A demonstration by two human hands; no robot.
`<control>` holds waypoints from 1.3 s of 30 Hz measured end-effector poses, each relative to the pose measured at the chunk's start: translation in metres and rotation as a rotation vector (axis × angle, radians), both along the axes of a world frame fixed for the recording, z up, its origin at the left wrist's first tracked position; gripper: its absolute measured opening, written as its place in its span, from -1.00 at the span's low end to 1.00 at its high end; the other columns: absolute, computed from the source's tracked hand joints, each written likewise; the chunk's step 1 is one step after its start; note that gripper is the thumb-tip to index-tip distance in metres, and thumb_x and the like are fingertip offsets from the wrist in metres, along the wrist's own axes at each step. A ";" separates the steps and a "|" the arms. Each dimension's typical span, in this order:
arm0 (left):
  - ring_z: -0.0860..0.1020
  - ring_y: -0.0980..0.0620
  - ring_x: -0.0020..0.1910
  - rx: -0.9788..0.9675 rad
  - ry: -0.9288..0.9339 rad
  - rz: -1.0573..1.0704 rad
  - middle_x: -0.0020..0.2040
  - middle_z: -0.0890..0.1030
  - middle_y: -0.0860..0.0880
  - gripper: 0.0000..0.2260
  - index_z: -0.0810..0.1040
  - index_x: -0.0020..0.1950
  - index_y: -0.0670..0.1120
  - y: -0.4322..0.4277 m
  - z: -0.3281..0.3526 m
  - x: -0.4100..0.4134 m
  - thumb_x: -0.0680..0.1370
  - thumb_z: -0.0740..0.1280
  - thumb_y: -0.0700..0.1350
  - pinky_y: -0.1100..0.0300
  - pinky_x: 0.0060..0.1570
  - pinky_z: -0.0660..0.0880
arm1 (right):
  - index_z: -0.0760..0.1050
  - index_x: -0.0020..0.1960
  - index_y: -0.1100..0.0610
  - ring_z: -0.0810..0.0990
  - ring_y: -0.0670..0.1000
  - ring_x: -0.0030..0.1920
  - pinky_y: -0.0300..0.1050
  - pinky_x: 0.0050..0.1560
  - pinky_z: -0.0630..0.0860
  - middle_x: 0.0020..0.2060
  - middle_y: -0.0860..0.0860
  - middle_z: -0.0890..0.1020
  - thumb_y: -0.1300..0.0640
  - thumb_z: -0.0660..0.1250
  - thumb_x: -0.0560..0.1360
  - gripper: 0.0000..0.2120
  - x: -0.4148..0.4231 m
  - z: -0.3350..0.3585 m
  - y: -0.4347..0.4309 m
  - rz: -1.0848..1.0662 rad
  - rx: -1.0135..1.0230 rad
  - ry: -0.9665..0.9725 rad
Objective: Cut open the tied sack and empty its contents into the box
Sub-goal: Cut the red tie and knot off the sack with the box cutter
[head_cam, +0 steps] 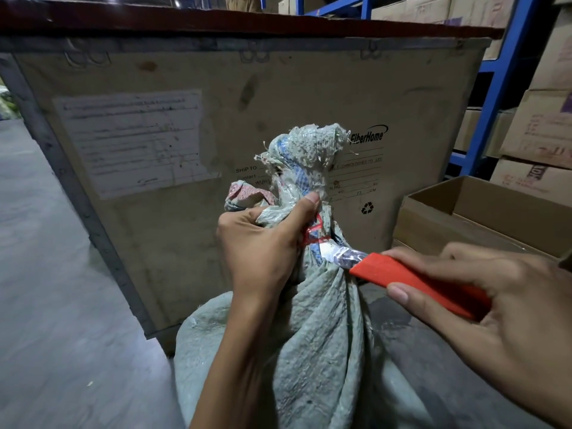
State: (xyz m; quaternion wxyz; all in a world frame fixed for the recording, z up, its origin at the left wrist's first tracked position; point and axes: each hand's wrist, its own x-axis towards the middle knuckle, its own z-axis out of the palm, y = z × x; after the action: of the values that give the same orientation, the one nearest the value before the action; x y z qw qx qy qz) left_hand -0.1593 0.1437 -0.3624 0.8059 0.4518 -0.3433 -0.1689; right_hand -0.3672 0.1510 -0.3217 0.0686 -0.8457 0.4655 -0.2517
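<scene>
Dim on my feed, one bright lamp glare top-left. Wide-angle bends the crate edges; floor at left smears with blur. Centre sharp, soft shadows, slight noise.

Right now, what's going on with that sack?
A person grips the gathered neck of a grey woven sack with the left hand, just above a red tie. The right hand holds a red-handled cutter, its blade against the neck just below the tie. The sack is tied shut. An open cardboard box waits to the right.
</scene>
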 end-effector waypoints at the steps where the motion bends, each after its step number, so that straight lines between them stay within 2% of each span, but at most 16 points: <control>1: 0.43 -0.06 -0.59 0.001 0.004 -0.009 -0.47 0.52 -0.21 -0.43 0.41 -0.34 -0.58 0.000 0.000 -0.001 0.40 0.63 -0.13 0.06 -0.55 0.33 | 0.40 0.22 -0.57 0.55 -0.18 -0.34 -0.11 -0.39 0.52 -0.17 -0.22 0.56 -0.53 0.10 0.39 -0.58 -0.002 0.000 -0.001 0.000 0.011 0.004; 4: 0.28 0.10 -0.61 -0.003 0.042 -0.017 -0.50 0.38 -0.06 -0.41 0.31 -0.43 -0.53 -0.001 0.000 -0.006 0.42 0.61 -0.19 0.25 -0.54 0.22 | 0.38 0.22 -0.59 0.54 -0.18 -0.35 -0.10 -0.39 0.51 -0.18 -0.26 0.57 -0.55 0.08 0.38 -0.57 -0.006 0.000 -0.001 0.008 0.059 0.016; 7: 0.46 0.11 -0.54 0.006 0.054 -0.028 -0.50 0.47 -0.05 -0.57 0.43 -0.47 -0.34 -0.004 -0.002 -0.007 0.42 0.60 -0.24 0.26 -0.46 0.39 | 0.35 0.21 -0.63 0.56 -0.17 -0.34 -0.07 -0.37 0.52 -0.18 -0.25 0.59 -0.56 0.06 0.36 -0.57 -0.006 0.000 -0.001 0.015 0.092 0.016; 9: 0.49 0.15 -0.58 0.013 0.070 -0.048 -0.57 0.50 0.00 -0.65 0.50 -0.45 -0.28 -0.003 -0.001 -0.008 0.43 0.59 -0.27 0.31 -0.46 0.41 | 0.37 0.21 -0.61 0.56 -0.19 -0.34 -0.09 -0.36 0.52 -0.19 -0.27 0.59 -0.55 0.07 0.35 -0.56 -0.006 0.000 0.000 0.010 0.096 0.013; 13: 0.41 0.09 -0.57 -0.012 0.117 -0.068 -0.56 0.48 -0.05 -0.57 0.50 -0.30 -0.55 -0.003 0.001 -0.004 0.43 0.59 -0.21 0.17 -0.40 0.40 | 0.52 0.22 -0.46 0.55 -0.14 -0.34 -0.19 -0.44 0.42 -0.30 -0.17 0.59 -0.48 0.14 0.39 -0.55 -0.001 -0.005 0.001 0.014 0.073 -0.043; 15: 0.42 0.10 -0.63 -0.016 0.119 -0.056 -0.58 0.49 -0.03 -0.62 0.53 -0.31 -0.51 -0.004 0.001 -0.002 0.45 0.58 -0.22 0.25 -0.42 0.46 | 0.53 0.23 -0.44 0.54 -0.16 -0.36 -0.21 -0.46 0.40 -0.31 -0.17 0.60 -0.48 0.13 0.40 -0.53 0.002 -0.007 0.003 0.009 0.070 -0.053; 17: 0.43 0.14 -0.64 -0.015 0.096 -0.048 -0.61 0.49 0.00 -0.64 0.53 -0.39 -0.42 -0.002 0.001 -0.002 0.46 0.56 -0.24 0.27 -0.38 0.52 | 0.48 0.24 -0.48 0.52 -0.21 -0.38 -0.17 -0.44 0.42 -0.30 -0.19 0.60 -0.51 0.09 0.37 -0.51 0.003 -0.007 0.004 0.006 0.088 -0.045; 21: 0.57 0.06 -0.50 -0.053 0.095 -0.054 -0.52 0.58 -0.07 -0.66 0.56 -0.30 -0.52 -0.002 0.002 -0.007 0.45 0.57 -0.26 0.22 -0.35 0.56 | 0.42 0.21 -0.56 0.54 -0.22 -0.33 -0.08 -0.36 0.52 -0.26 -0.25 0.62 -0.56 0.06 0.30 -0.49 0.000 -0.003 0.007 -0.004 0.140 -0.048; 23: 0.55 0.11 -0.51 -0.048 0.079 -0.050 -0.52 0.57 -0.03 -0.69 0.56 -0.37 -0.41 -0.002 0.001 -0.009 0.45 0.57 -0.26 0.23 -0.39 0.51 | 0.30 0.16 -0.68 0.62 -0.23 -0.20 -0.06 -0.24 0.61 -0.16 -0.40 0.66 -0.61 0.01 0.22 -0.50 0.001 0.000 0.010 0.004 0.199 -0.074; 25: 0.54 0.13 -0.48 -0.048 0.057 -0.039 -0.46 0.57 -0.05 -0.64 0.51 -0.39 -0.45 -0.002 -0.001 -0.011 0.44 0.58 -0.27 0.24 -0.39 0.48 | 0.16 0.07 -0.77 0.65 -0.24 -0.08 -0.09 -0.11 0.64 -0.06 -0.54 0.62 -0.64 -0.05 0.15 -0.53 0.001 0.000 0.011 -0.011 0.193 -0.053; 26: 0.52 0.13 -0.47 -0.045 0.044 -0.032 -0.46 0.55 -0.05 -0.63 0.51 -0.41 -0.44 -0.002 -0.001 -0.012 0.44 0.58 -0.26 0.24 -0.39 0.46 | 0.14 0.05 -0.78 0.65 -0.23 -0.08 -0.10 -0.12 0.65 -0.06 -0.54 0.62 -0.64 -0.06 0.14 -0.54 -0.001 0.000 0.012 -0.019 0.184 -0.038; 28: 0.46 0.15 -0.50 -0.028 0.015 -0.014 -0.51 0.49 0.01 -0.65 0.51 -0.44 -0.29 -0.002 0.000 -0.016 0.44 0.59 -0.25 0.25 -0.42 0.41 | 0.20 0.08 -0.75 0.63 -0.23 -0.21 -0.11 -0.26 0.61 -0.20 -0.50 0.65 -0.64 -0.03 0.18 -0.55 -0.004 0.002 0.013 -0.028 0.148 -0.040; 30: 0.47 0.16 -0.52 -0.029 0.003 -0.006 -0.53 0.50 0.06 -0.66 0.53 -0.44 -0.23 -0.002 0.000 -0.017 0.44 0.59 -0.24 0.25 -0.44 0.40 | 0.29 0.14 -0.68 0.58 -0.24 -0.32 -0.16 -0.38 0.51 -0.28 -0.43 0.62 -0.61 0.01 0.24 -0.53 -0.005 0.002 0.014 -0.036 0.124 -0.062; 33: 0.54 0.11 -0.46 -0.082 0.032 0.002 -0.49 0.58 -0.02 -0.64 0.55 -0.34 -0.47 -0.002 0.000 -0.015 0.45 0.58 -0.23 0.23 -0.41 0.46 | 0.47 0.20 -0.54 0.54 -0.23 -0.36 -0.19 -0.44 0.44 -0.33 -0.25 0.61 -0.54 0.06 0.33 -0.51 0.000 -0.003 0.014 -0.042 0.073 -0.101; 35: 0.59 0.04 -0.41 -0.120 0.036 0.029 -0.42 0.62 -0.11 -0.60 0.53 -0.23 -0.59 -0.003 0.002 -0.013 0.46 0.57 -0.25 0.22 -0.38 0.49 | 0.54 0.19 -0.44 0.54 -0.20 -0.36 -0.17 -0.45 0.48 -0.34 -0.21 0.60 -0.49 0.12 0.38 -0.54 0.006 -0.012 0.015 -0.054 -0.007 -0.136; 39: 0.61 0.09 -0.44 -0.156 0.053 0.054 -0.43 0.63 -0.14 -0.62 0.51 -0.20 -0.62 -0.003 0.005 -0.007 0.47 0.55 -0.29 0.27 -0.37 0.52 | 0.63 0.08 -0.30 0.57 -0.11 -0.37 -0.21 -0.45 0.48 -0.32 -0.17 0.60 -0.38 0.28 0.41 -0.67 0.018 -0.025 0.019 -0.069 -0.139 -0.239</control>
State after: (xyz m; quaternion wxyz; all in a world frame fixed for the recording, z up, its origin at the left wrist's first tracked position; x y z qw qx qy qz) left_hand -0.1666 0.1404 -0.3577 0.8517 0.3922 -0.3217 -0.1318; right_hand -0.3492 0.1698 -0.3468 0.0562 -0.7959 0.4643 -0.3845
